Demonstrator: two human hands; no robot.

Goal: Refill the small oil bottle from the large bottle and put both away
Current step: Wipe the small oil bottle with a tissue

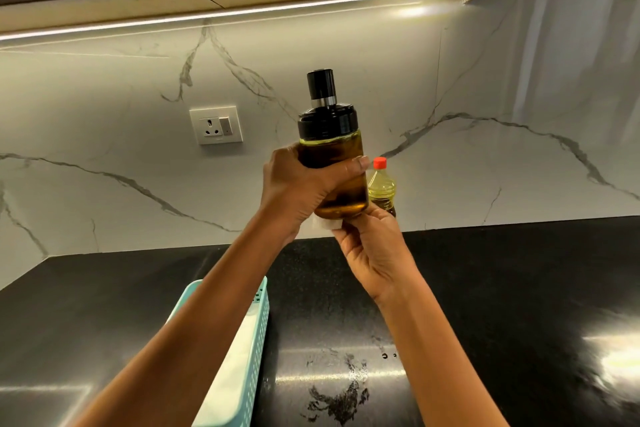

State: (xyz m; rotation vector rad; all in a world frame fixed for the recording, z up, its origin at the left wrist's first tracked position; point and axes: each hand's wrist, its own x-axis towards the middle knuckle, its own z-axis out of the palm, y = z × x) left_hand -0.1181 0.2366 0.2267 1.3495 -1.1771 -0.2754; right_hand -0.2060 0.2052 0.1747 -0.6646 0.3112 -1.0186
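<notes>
Now aloft: small glass bottle with black cap (331, 163), centre frame, upright.
Left hand (294, 191): wrapped round its body.
Right hand (375, 253): holds white tissue (325, 224) under its base.
Red-capped large plastic bottle (381, 185): just behind, right hand nearer.

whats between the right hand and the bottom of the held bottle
A white cloth or tissue sits between the right hand and the base of the bottle, shown in the head view.
</notes>
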